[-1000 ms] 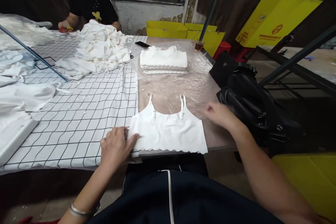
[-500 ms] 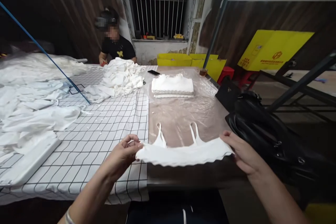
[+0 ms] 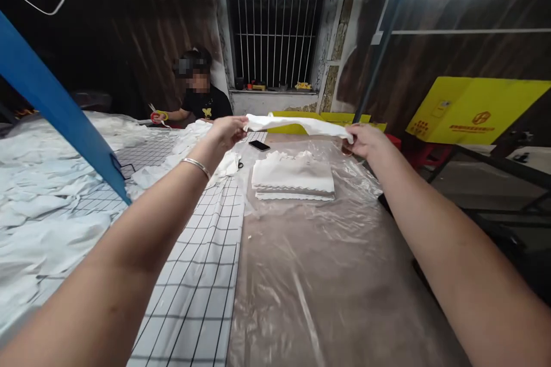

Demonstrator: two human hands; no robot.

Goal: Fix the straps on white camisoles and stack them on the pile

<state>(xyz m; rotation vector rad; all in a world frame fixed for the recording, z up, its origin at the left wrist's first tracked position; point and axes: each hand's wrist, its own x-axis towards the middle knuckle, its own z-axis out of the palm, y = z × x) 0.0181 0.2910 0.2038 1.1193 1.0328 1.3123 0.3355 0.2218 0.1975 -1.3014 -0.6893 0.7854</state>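
A white camisole top [image 3: 297, 124] is stretched in the air between my two hands, above the far part of the table. Its left end is pinched in my left hand [image 3: 231, 131], which has a silver bangle on the wrist below. My right hand [image 3: 363, 139] grips the opposite end. Underneath and a little nearer lies a neat stack of folded white tops [image 3: 293, 176] with wavy edges, on clear plastic film [image 3: 284, 275]. The held top does not touch the stack. The straps seen earlier are mostly out of sight.
Loose white garments [image 3: 55, 200] cover the checked cloth [image 3: 193, 264] at left. A blue post [image 3: 64, 103] rises there. A phone [image 3: 259, 145] lies behind the stack. Across the table a person [image 3: 206, 97] holds scissors [image 3: 158, 116]. Yellow cartons [image 3: 477, 109] stand at right.
Both hands have moved forward and up with the white camisole top, from the near table edge to above the far side of the stack. The person's scissors have come up into view.
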